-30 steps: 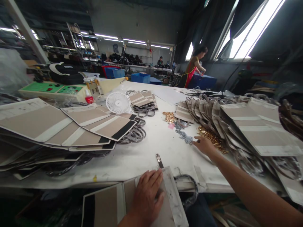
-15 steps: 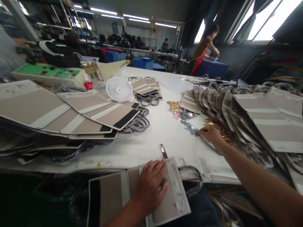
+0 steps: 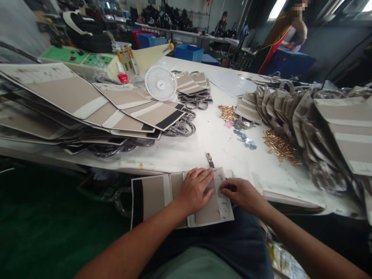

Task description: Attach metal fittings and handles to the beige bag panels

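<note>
A beige bag panel point(image 3: 155, 193) with white strips and a black end band lies across my lap, against the table edge. Flat on its middle rests my left hand point(image 3: 196, 190), fingers stretched out, holding nothing. My right hand point(image 3: 242, 193) is at the panel's right-hand white strip, thumb and forefinger pinched together. Whatever sits between those fingertips is too small to make out. Just beyond the panel's top edge lies a small metal-tipped tool point(image 3: 209, 158). A wrapped handle loop point(image 3: 122, 201) sticks out on the left.
Small silver pieces point(image 3: 245, 140) and gold-coloured metal fasteners point(image 3: 281, 147) lie on the white table point(image 3: 186, 155). Stacked panels point(image 3: 122, 104) fill the left; more bag pieces point(image 3: 345, 131) crowd the right. Behind stand a white fan point(image 3: 161, 83) and a person in an apron point(image 3: 279, 40).
My right hand has come back from the silver pieces to the panel's right strip. My left hand stays flat on the panel. The view has tilted downward.
</note>
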`<state>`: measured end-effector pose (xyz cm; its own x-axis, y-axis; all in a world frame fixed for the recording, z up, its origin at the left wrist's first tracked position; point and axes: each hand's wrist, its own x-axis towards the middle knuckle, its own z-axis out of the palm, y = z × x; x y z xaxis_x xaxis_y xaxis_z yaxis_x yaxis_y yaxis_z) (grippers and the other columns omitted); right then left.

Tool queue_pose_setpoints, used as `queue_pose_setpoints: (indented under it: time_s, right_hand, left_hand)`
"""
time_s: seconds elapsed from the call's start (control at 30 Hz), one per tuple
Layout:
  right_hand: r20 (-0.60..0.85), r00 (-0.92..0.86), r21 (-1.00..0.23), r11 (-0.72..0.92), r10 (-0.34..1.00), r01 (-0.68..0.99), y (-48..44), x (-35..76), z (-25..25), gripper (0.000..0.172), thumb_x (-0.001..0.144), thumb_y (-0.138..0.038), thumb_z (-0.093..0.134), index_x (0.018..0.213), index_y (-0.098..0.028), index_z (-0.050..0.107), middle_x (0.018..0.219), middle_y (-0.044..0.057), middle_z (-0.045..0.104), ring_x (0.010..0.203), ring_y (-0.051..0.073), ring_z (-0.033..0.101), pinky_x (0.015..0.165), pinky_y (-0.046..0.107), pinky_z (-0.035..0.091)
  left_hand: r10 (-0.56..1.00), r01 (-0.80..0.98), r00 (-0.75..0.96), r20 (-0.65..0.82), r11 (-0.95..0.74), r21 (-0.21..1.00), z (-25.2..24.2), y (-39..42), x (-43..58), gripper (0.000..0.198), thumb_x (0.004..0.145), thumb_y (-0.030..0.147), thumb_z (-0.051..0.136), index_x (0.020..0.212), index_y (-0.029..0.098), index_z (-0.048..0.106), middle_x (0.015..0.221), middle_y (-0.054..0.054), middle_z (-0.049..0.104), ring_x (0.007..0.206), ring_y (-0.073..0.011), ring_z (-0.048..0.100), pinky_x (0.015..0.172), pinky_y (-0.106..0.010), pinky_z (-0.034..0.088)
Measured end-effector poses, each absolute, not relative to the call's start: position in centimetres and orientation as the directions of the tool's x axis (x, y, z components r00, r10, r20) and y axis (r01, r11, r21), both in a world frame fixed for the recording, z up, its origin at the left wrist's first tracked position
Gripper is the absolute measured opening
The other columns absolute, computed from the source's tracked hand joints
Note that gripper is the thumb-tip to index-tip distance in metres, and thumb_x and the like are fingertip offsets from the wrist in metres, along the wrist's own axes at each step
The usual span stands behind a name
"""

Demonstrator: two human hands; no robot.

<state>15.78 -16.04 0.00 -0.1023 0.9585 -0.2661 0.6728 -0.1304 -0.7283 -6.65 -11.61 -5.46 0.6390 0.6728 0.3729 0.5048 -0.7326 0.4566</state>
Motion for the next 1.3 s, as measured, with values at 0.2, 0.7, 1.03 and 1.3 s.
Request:
queue_pose_setpoints:
  time_s: [0.2,0.7,1.03,1.3]
  right_hand:
    - [-0.203,-0.148,-0.676,-0.029,0.968,0.737,-16.2,16.0,-1.0,0.02,0.087,-0.032,0.059,0.088,-0.025,0.078,0.087,0.002,0.079,0.081,0.023,0.071,0.075,0.031,0.052]
    - [-0.15,-0.228,-0.366,0.16,0.962,0.917,-16.6,15.2,-0.9,0.02,0.097,-0.023,0.057,0.101,-0.026,0.076,0.099,0.004,0.076,0.095,0.024,0.07,0.082,0.031,0.047]
    - [-0.142,-0.143,-0.16,0.12,0.979,0.98,-17.6,13.6,-0.4,0.018,0.101,-0.024,0.055,0.103,-0.025,0.073,0.098,0.005,0.075,0.086,0.022,0.071,0.07,0.029,0.041]
    - [-0.126,-0.02,-0.232,-0.01,0.992,0.973,-17.8,13.5,-0.6,0.009,0.098,-0.026,0.062,0.105,-0.026,0.068,0.096,0.002,0.077,0.086,0.023,0.071,0.069,0.03,0.039]
  left_hand:
    - [0.675,0.515,0.631,0.382,-0.733,0.445,-5.3,-11.8,-6.7,0.058,0.095,0.033,0.067,0.15,0.02,0.055,0.159,-0.006,0.053,0.141,-0.0295,0.048,0.122,-0.053,0.038]
    - [0.67,0.514,0.636,0.381,-0.737,0.439,-5.6,-11.9,-6.6,0.074,0.088,0.048,0.077,0.152,0.02,0.053,0.158,-0.009,0.054,0.142,-0.0312,0.047,0.123,-0.053,0.035]
    - [0.677,0.547,0.635,0.372,-0.734,0.402,-6.3,-12.1,-6.3,0.083,0.089,0.066,0.072,0.154,0.019,0.051,0.16,-0.01,0.052,0.145,-0.0319,0.045,0.126,-0.053,0.03]
    - [0.679,0.549,0.628,0.381,-0.733,0.401,-6.3,-12.2,-6.2,0.081,0.09,0.063,0.072,0.154,0.018,0.051,0.159,-0.01,0.053,0.144,-0.0324,0.045,0.126,-0.052,0.029]
